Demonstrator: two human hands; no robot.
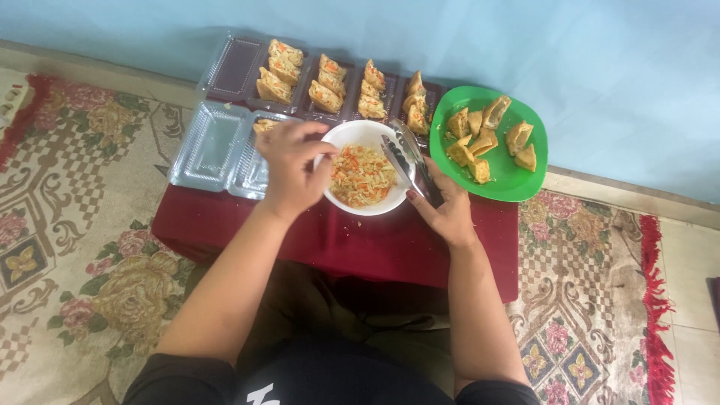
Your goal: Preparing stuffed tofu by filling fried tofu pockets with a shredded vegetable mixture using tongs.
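On the low table covered in dark red cloth [360,247], the left hand [294,166] hovers at the left rim of the round white bowl of shredded vegetables [365,177], fingers pinched together over a clear plastic tray [214,146]. Right of the bowl, the right hand [444,206] has its fingers closed on metal tongs [401,157] lying across the bowl's right rim, beside the green plate of fried tofu [495,161] at the table's far right corner.

Short black sleeves, black top with a white marking, bare forearms

The one camera sits on my head and looks steeply down and forward over my lap at the low red-covered table [337,240], close enough that my forearms fill the lower frame and the blue wall [600,67] closes off the top.
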